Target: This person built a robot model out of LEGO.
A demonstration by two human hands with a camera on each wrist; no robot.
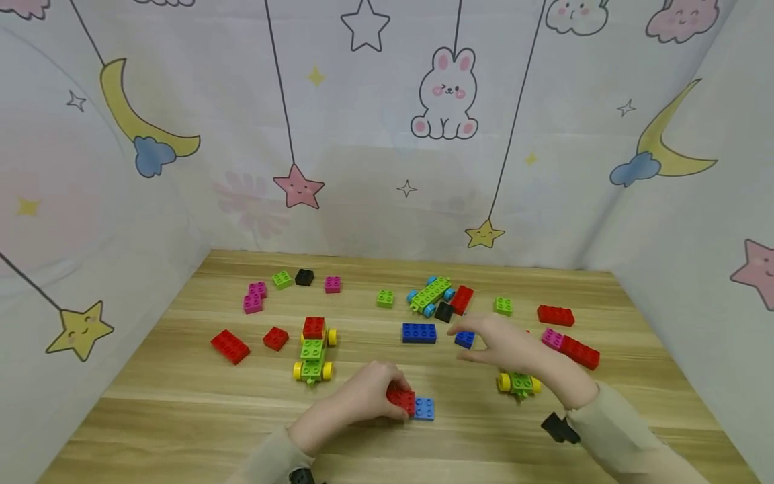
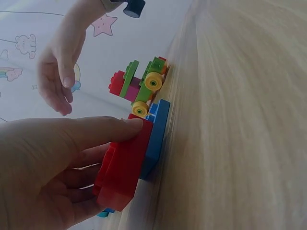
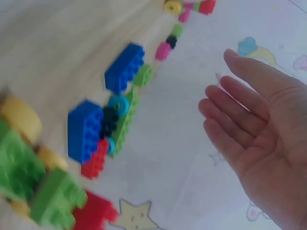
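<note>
My left hand (image 1: 370, 395) grips a red brick (image 1: 404, 400) between thumb and fingers. The red brick sits on a light blue brick (image 1: 424, 409), and part of the blue one sticks out to the right. The left wrist view shows the red brick (image 2: 125, 167) against the blue brick (image 2: 156, 136) close to the tabletop. My right hand (image 1: 497, 343) hovers with its fingers spread and holds nothing. Just left of its fingertips lies a small dark blue brick (image 1: 465, 339). Beneath the right forearm, a green car with yellow wheels (image 1: 520, 384) is partly hidden.
Another yellow-wheeled car (image 1: 312, 356) stands at left. A longer dark blue brick (image 1: 419, 333) lies mid-table. Behind it are a green base with blue wheels (image 1: 431, 294), a black brick (image 1: 444, 312) and a red brick (image 1: 462, 300). Several loose bricks lie at both sides; a printed cloth hangs behind.
</note>
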